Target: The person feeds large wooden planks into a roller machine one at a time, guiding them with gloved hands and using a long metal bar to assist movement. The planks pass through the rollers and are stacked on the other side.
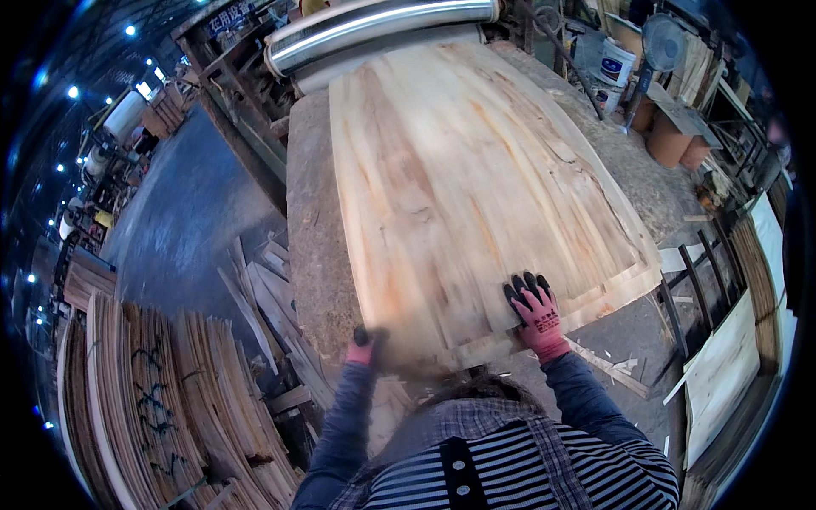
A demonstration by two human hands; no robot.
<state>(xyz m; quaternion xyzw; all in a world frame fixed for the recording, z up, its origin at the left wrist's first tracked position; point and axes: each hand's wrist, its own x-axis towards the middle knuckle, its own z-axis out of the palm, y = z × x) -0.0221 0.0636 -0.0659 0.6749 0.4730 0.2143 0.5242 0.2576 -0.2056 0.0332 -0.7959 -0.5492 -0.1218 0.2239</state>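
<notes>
A wide sheet of pale wood veneer (425, 195) with brown streaks lies in front of me, its far end close to a shiny metal roller (382, 38). More sheet edges show beneath it at the near right. My right hand (537, 316), in a pink glove with black fingertips, rests on the near edge with its fingers spread. At the near left corner is my left hand (361, 346), gloved alike. Motion smears its fingers, so I cannot make out whether they grip the veneer. That near left corner is blurred too.
Bound veneer stacks (161, 399) stand at the lower left, and more sheets (722, 382) lean in a rack on the right. Scrap strips (272, 297) lie left of the worktable (319, 238). White buckets (614, 64) and a fan (663, 42) stand at the far right.
</notes>
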